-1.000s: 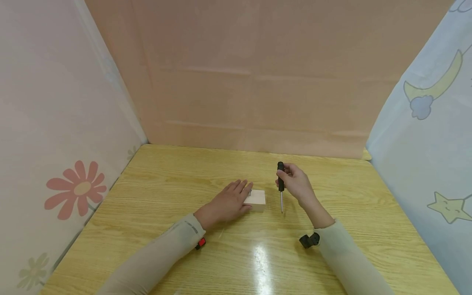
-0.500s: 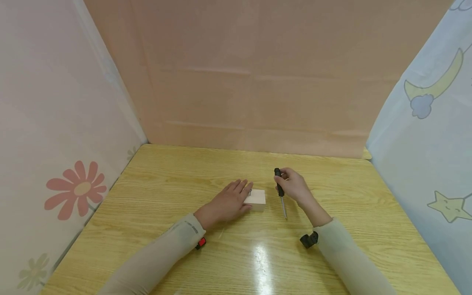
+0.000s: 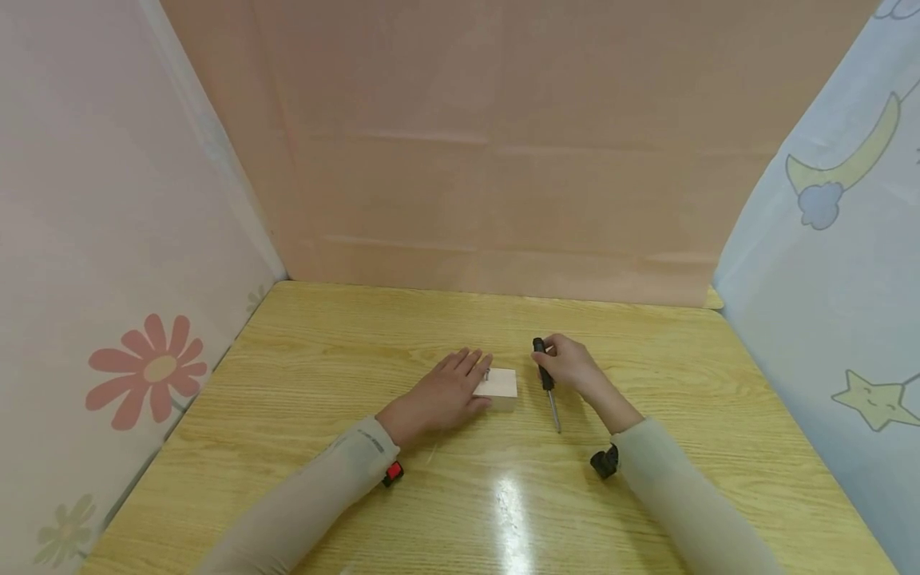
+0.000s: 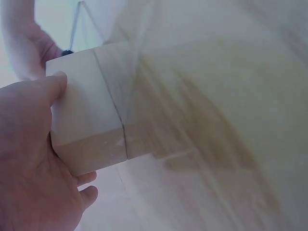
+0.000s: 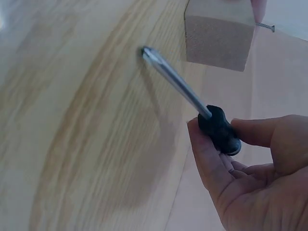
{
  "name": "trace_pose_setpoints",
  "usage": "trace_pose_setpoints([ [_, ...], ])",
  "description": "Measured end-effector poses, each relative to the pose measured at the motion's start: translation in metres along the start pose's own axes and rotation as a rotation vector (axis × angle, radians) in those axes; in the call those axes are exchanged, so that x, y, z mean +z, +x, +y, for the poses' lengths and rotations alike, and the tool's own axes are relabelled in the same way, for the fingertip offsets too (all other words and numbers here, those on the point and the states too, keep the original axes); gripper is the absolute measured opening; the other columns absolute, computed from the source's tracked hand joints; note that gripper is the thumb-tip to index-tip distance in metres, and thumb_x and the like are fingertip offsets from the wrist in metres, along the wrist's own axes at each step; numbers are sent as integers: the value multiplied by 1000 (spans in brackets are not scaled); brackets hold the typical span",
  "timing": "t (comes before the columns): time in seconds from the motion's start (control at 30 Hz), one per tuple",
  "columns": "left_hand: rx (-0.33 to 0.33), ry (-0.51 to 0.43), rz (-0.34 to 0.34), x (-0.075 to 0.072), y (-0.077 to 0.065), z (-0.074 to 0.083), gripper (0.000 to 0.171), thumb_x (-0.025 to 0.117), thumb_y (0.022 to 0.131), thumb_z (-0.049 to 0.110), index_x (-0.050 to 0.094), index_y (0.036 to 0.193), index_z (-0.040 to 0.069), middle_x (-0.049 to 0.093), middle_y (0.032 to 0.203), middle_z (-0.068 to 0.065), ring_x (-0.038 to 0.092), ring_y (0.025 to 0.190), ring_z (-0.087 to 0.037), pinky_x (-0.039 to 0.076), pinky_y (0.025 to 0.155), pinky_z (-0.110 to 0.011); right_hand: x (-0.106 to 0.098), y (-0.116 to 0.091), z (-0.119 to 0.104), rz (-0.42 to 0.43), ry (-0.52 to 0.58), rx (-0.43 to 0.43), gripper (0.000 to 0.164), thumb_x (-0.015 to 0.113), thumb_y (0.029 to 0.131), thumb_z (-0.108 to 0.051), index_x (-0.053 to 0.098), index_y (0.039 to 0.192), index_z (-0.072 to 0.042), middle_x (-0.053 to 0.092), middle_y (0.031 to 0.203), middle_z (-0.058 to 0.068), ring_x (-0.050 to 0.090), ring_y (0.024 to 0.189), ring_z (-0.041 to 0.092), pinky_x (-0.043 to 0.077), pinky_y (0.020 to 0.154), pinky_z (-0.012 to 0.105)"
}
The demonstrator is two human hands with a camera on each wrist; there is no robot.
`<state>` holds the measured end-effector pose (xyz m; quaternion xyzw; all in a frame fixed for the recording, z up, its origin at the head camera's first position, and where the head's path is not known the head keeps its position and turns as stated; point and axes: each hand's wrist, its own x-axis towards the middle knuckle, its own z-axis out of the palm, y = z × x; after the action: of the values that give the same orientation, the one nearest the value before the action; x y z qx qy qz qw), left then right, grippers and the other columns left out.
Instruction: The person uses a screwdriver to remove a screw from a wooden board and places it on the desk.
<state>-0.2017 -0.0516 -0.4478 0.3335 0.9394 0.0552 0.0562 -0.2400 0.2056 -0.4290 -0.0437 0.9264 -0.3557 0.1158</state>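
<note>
My left hand (image 3: 444,393) holds a pale wooden block (image 3: 503,383) down on the table, thumb (image 4: 57,86) on its near face and fingers over its other side. A screw (image 5: 266,27) sticks up out of the block's top, close beside the left fingertips. Right of the block, my right hand (image 3: 571,366) pinches the black handle of a screwdriver (image 3: 544,371) between thumb and fingers. Its metal shaft (image 5: 178,86) slants down, the tip toward the table and away from the screw.
The wood-grain table (image 3: 323,319) carries the block. A tan sheet (image 3: 489,160) hangs behind it, and patterned cloth walls (image 3: 848,279) flank both sides. Each wrist bears a small dark device, such as the one at the right cuff (image 3: 605,461).
The right hand has come down and slightly nearer with the screwdriver, whose tip has swung a little to the right. The left hand and block stay put.
</note>
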Motion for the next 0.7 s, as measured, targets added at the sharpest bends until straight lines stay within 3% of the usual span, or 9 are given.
trace_pose_setpoints([
  [0.2,16,-76,1,-3,4,-4,76,35,106,57,15,164,10,20,168,-11,13,156,-30,14,126,-45,0,9,9,-19,-101,34,46,58,104,-28,54,131,10,64,122,29,67,94,28,54,74,36],
  [0.4,54,-107,23,-7,4,-6,73,33,107,55,20,163,10,25,167,-9,16,156,-29,16,126,-44,-2,12,12,-31,-133,32,51,58,104,-30,55,132,11,65,121,27,66,91,27,52,71,33],
  [0.7,129,-85,171,-17,4,-3,48,48,108,37,48,148,10,51,150,-5,43,142,-22,34,119,-39,-4,14,15,-77,-152,37,49,60,102,-33,57,125,10,64,120,26,62,95,29,52,74,35],
])
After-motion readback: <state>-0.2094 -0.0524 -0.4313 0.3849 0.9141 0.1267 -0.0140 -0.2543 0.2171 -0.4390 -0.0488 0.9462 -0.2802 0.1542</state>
